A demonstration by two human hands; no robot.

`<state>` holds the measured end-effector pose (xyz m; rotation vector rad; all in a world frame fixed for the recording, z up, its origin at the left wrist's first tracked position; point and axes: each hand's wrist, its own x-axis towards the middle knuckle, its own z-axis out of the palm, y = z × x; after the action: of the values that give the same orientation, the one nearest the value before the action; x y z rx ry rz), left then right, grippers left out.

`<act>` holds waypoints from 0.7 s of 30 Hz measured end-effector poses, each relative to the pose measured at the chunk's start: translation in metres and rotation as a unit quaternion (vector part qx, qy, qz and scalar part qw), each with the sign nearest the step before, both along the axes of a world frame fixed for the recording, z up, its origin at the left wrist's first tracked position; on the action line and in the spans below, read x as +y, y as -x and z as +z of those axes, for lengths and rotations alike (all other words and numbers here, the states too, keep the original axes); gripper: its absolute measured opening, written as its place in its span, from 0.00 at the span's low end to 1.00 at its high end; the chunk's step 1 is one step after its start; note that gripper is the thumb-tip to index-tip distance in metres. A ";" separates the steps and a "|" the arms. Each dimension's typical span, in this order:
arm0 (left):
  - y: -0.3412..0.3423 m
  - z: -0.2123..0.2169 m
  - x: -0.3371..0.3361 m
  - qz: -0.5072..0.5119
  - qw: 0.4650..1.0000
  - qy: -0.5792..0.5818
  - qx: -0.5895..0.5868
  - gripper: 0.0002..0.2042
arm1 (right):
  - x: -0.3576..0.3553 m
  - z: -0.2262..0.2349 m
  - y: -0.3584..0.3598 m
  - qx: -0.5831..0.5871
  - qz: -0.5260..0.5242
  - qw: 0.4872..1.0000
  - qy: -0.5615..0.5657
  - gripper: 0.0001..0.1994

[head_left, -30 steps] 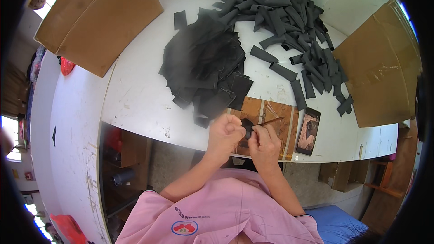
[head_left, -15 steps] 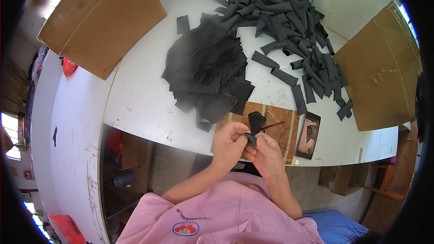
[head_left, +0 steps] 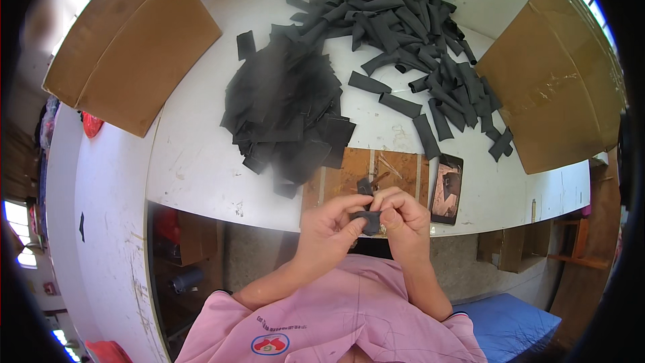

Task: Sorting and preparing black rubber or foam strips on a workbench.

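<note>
Close to my body, at the table's front edge, both hands pinch a small piece of dark fabric (head_left: 367, 222). My left hand (head_left: 327, 226) grips it from the left with thumb and fingers closed. From the other side, my right hand (head_left: 407, 223) pinches it, fingertips nearly meeting the left ones. Part of the dark piece (head_left: 364, 186) shows above my fingers, over the brown wooden board (head_left: 336, 169). A thin brown pointed tool (head_left: 380, 177) lies on that board. Its lower part is hidden behind the hands and fabric.
Flat black fabric pieces (head_left: 282, 107) form a heap left of centre on the white table (head_left: 195, 154). Rolled dark fabric tubes (head_left: 396, 20) are piled behind and to the right. A phone (head_left: 446, 189) lies right of the board. Cardboard boxes stand left (head_left: 134, 47) and right (head_left: 551, 74).
My hands have drawn slightly nearer my body, and the right now pinches the fabric higher, with its fingers bent over. The fabric has turned between them. The whole view has shifted a little.
</note>
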<state>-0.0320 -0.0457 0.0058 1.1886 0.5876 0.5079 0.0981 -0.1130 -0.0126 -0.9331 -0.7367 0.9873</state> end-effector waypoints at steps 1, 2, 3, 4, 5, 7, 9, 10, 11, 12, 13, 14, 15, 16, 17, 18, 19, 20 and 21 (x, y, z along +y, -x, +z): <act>-0.004 -0.002 -0.006 0.064 0.995 -0.071 0.005 0.14 | 0.000 0.006 0.003 -0.109 -0.047 0.993 0.008 0.06; -0.009 -0.003 -0.009 0.127 0.982 -0.141 0.009 0.11 | 0.000 0.011 0.005 -0.216 -0.093 0.972 0.017 0.06; -0.016 -0.002 -0.013 0.173 0.976 -0.131 -0.035 0.08 | 0.001 0.015 0.006 -0.217 -0.096 0.971 0.016 0.06; -0.019 -0.001 -0.013 0.170 0.976 -0.132 -0.037 0.08 | 0.002 0.019 0.006 -0.274 -0.119 0.954 0.004 0.05; -0.022 -0.001 -0.013 0.197 0.963 -0.182 -0.036 0.08 | 0.002 0.022 0.007 -0.331 -0.142 0.933 -0.009 0.04; -0.026 0.002 -0.012 0.224 0.946 -0.233 -0.038 0.08 | 0.004 0.028 0.004 -0.364 -0.151 0.919 -0.012 0.04; -0.027 0.012 -0.011 0.192 0.979 -0.047 -0.058 0.07 | 0.005 0.033 0.002 -0.397 -0.161 0.904 -0.014 0.04; -0.025 0.012 -0.008 0.190 0.979 -0.048 -0.059 0.07 | 0.007 0.035 0.001 -0.415 -0.167 0.894 -0.003 0.04; -0.022 0.011 -0.003 0.152 0.982 0.026 -0.110 0.06 | 0.008 0.037 -0.001 -0.433 -0.173 0.885 0.008 0.04; -0.021 0.011 0.002 0.114 0.976 0.100 -0.159 0.06 | 0.009 0.040 -0.002 -0.433 -0.176 0.884 0.008 0.04; -0.023 0.015 0.005 0.109 0.975 0.096 -0.169 0.06 | 0.010 0.043 -0.005 -0.377 -0.150 0.913 0.024 0.04; -0.022 0.022 0.012 0.107 0.975 0.095 -0.169 0.06 | 0.011 0.046 -0.009 -0.320 -0.124 0.939 0.040 0.04; -0.020 0.030 0.020 0.002 0.941 0.224 -0.252 0.07 | 0.011 0.055 -0.014 -0.320 -0.125 0.938 0.039 0.04; -0.018 0.037 0.026 -0.102 0.874 0.345 -0.327 0.09 | 0.012 0.068 -0.019 -0.236 -0.038 0.970 0.039 0.05; -0.020 0.041 0.027 -0.161 0.835 0.367 -0.377 0.11 | 0.015 0.076 -0.023 -0.147 0.051 0.987 0.038 0.06; -0.023 0.044 0.029 -0.162 0.834 0.368 -0.378 0.11 | 0.018 0.079 -0.025 -0.149 0.050 0.987 0.039 0.06; -0.025 0.046 0.030 -0.163 0.799 0.422 -0.397 0.12 | 0.023 0.081 -0.026 -0.182 0.048 0.981 0.034 0.08; -0.027 0.048 0.032 -0.163 0.759 0.474 -0.415 0.13 | 0.027 0.083 -0.028 -0.215 0.046 0.975 0.030 0.10; -0.030 0.040 0.037 -0.078 0.774 0.513 -0.362 0.14 | 0.032 0.072 -0.035 -0.129 0.071 0.984 0.102 0.11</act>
<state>-0.0019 -0.0087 0.0455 -0.0603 0.0226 0.3634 0.1329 -0.0812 0.0593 -1.2159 -0.9418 1.0929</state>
